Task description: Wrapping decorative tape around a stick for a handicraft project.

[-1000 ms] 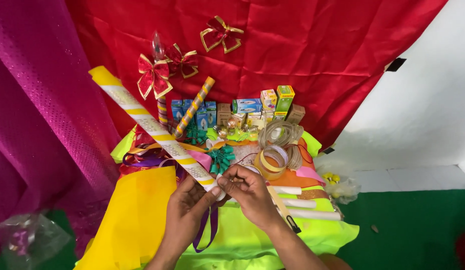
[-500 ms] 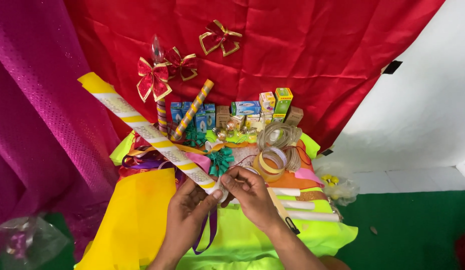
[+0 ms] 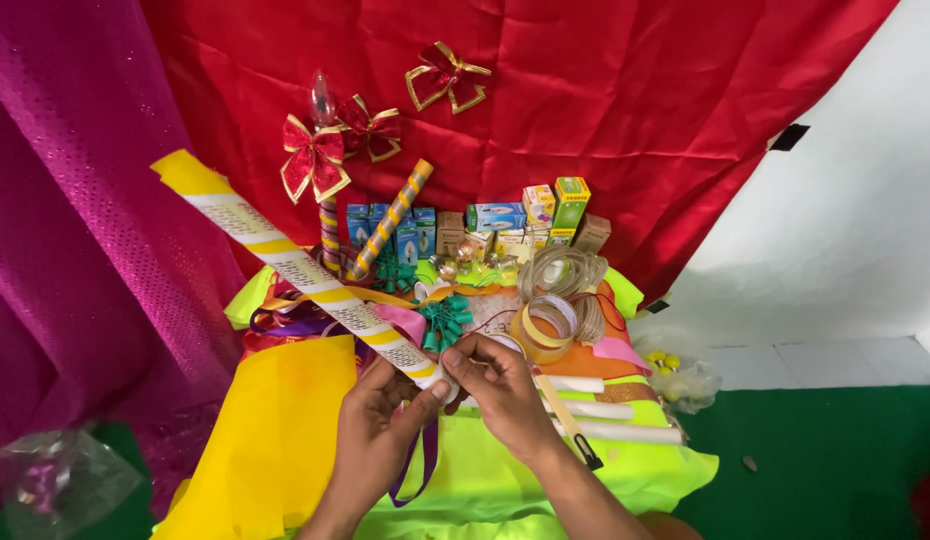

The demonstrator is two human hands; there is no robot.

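Little has shifted over the past second: the long yellow-and-white striped stick [image 3: 305,272] keeps its slant from the upper left down to the hands, its far end sitting slightly lower in the view than before, and both hands stay together at its near end.

Left hand [image 3: 377,432] is closed around the lower end of the stick from beneath, thumb pressed against it. Right hand [image 3: 505,385] meets it from the other side, its fingertips [image 3: 455,358] pinching at the very tip of the stick; whether a strip of tape or ribbon lies between those fingertips is hard to tell, since the spot is small and partly covered. A purple ribbon [image 3: 422,465] hangs down below the hands over the lime-green sheet [image 3: 505,470].

Just beyond the hands lie a green ribbon bow [image 3: 445,322] and a roll of yellow tape [image 3: 543,328], with a coil of pale cord [image 3: 565,275] behind it. White rods [image 3: 625,420] lie to the right of the right wrist. A second, shorter striped stick [image 3: 390,220] leans against a row of small coloured boxes [image 3: 505,222]. Red bows with gold edges [image 3: 315,160] are fixed to the red cloth backdrop [image 3: 635,110], and magenta fabric [image 3: 75,250] drapes on the left. A yellow sheet [image 3: 275,430] covers the near left of the worktop.
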